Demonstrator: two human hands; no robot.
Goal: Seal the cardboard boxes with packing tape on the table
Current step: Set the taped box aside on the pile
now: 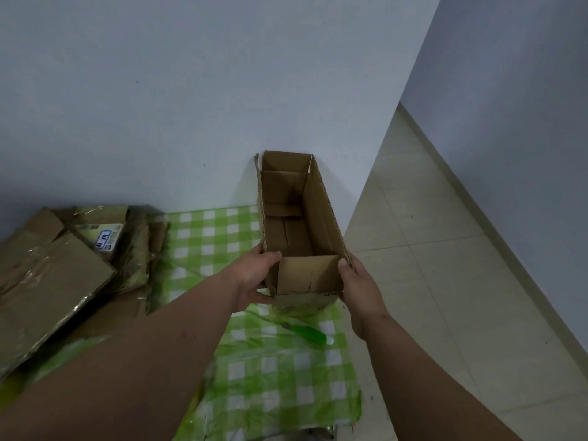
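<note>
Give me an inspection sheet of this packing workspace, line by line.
Surface: green and white checked cloth over the table, wrinkled near the front edge.
Job's things: open cardboard box, top flaps up, no tape on it seen; no tape roll in view.
Clutter: pile of flattened, taped cartons at left; green-handled tool lying on the cloth just in front of the box.
Hands: left hand grips the box's near left corner; right hand holds its near right corner, fingers curled round it.
Cables: nothing seen.
Surroundings: pale wall behind; tiled floor at right.
</note>
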